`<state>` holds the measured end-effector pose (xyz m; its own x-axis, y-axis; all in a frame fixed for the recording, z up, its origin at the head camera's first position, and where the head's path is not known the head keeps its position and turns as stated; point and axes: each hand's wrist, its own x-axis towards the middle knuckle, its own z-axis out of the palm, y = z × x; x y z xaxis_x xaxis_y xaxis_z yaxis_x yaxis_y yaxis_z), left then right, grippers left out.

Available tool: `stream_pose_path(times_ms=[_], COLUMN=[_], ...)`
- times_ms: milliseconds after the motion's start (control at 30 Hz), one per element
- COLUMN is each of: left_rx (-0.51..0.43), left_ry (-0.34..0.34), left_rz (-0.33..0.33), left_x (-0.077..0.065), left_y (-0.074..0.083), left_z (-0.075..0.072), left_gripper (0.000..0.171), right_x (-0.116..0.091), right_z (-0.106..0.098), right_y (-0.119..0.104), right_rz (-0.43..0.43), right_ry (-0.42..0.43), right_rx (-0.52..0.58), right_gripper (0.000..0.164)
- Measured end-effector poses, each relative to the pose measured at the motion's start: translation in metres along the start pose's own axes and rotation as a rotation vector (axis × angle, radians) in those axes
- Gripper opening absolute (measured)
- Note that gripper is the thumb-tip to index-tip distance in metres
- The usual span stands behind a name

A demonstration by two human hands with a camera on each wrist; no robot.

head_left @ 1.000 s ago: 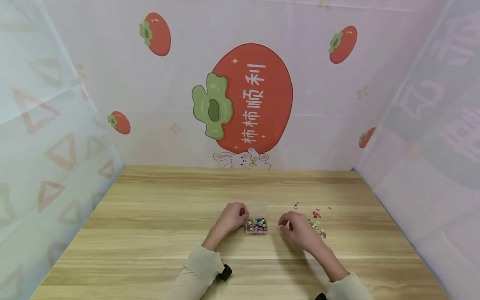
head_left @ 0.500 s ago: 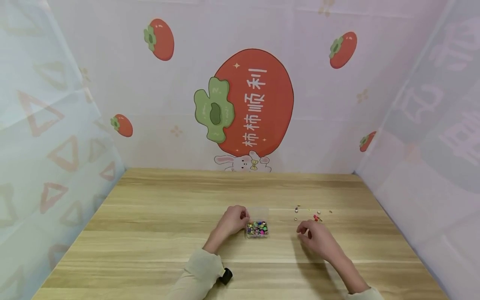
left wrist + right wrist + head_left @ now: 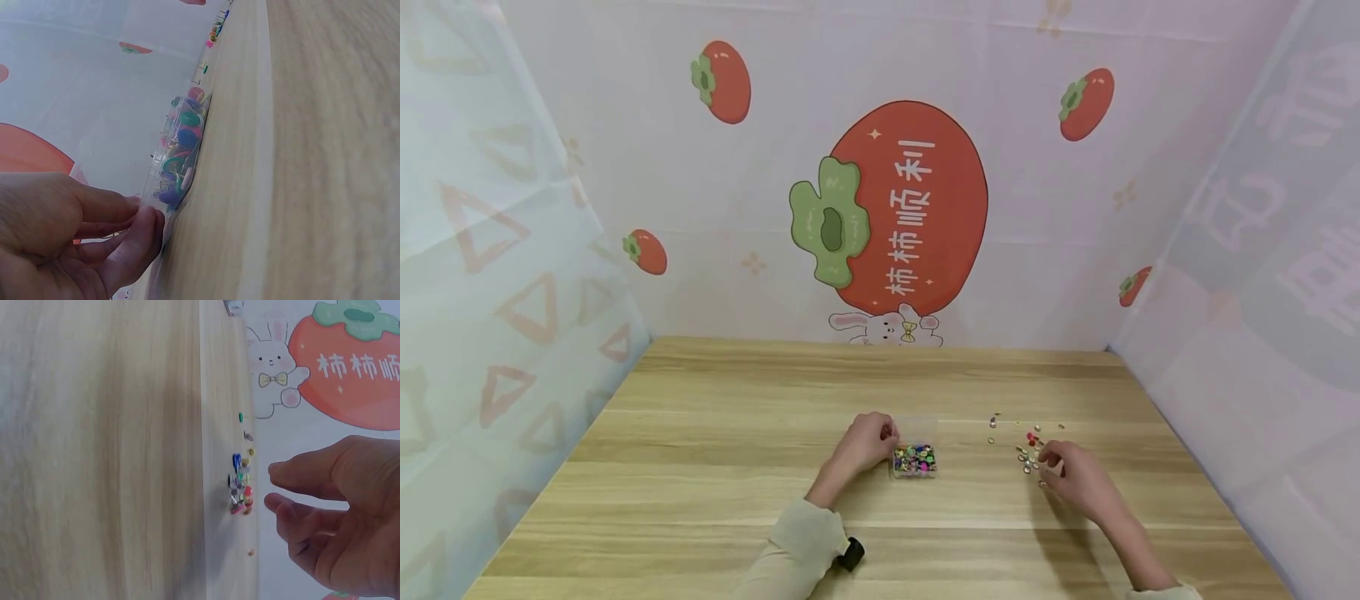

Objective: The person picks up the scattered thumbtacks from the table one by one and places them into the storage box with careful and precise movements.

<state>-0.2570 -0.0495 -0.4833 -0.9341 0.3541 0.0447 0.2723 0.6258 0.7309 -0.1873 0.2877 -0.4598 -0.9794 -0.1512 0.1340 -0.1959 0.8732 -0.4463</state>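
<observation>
A small clear plastic box (image 3: 915,476), its lid tipped back, stands on the table full of colourful thumbtacks (image 3: 189,119). My left hand (image 3: 862,442) pinches the box's left side between thumb and fingers, as the left wrist view shows close up. Over to the right, my right hand (image 3: 1078,479) hovers beside a loose scatter of thumbtacks (image 3: 1027,460). Its thumb and forefinger are apart, with nothing between them in the right wrist view. The loose tacks (image 3: 237,481) have gold, red, blue and green heads.
The wooden table (image 3: 760,400) is walled by printed cloth on the back and both sides. A few single tacks lie farther back, such as a red one (image 3: 1032,437). A black wrist device (image 3: 851,553) sits at the left cuff.
My right hand has moved right, from near the box to the right edge of the loose tacks. My left hand has kept hold of the box. The head view has tilted up slightly.
</observation>
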Motion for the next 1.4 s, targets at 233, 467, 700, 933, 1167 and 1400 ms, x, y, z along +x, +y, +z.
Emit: stream_pose_path(times_ms=[233, 467, 700, 933, 1167, 1400], left_rx=[-0.009, 0.004, 0.004, -0.002, 0.008, 0.003], left_ry=[-0.002, 0.001, -0.002, 0.0, 0.002, 0.007], left_rz=[-0.006, -0.002, -0.008, -0.009, 0.0, 0.004], left_x=[-0.001, -0.001, 0.0, 0.001, 0.001, 0.0], left_y=[0.001, 0.001, -0.001, -0.001, -0.001, 0.0], left_z=[0.0, 0.0, 0.002, 0.001, 0.0, 0.0], left_gripper=[0.012, 0.012, 0.012, 0.013, 0.014, 0.014], right_x=[-0.001, 0.0, 0.001, 0.003, 0.001, -0.002], right_z=[-0.003, 0.002, 0.006, 0.007, 0.004, -0.002], right_y=[0.009, 0.016, 0.021, 0.022, 0.021, 0.012], right_rz=[0.053, 0.069, 0.031, 0.016, 0.02, 0.038], right_ry=[-0.042, -0.059, -0.023, 0.009, 0.022, 0.034], right_rx=[-0.037, -0.056, -0.052, -0.047, -0.059, -0.068], right_gripper=[0.019, 0.016, 0.016, 0.019, 0.021, 0.022])
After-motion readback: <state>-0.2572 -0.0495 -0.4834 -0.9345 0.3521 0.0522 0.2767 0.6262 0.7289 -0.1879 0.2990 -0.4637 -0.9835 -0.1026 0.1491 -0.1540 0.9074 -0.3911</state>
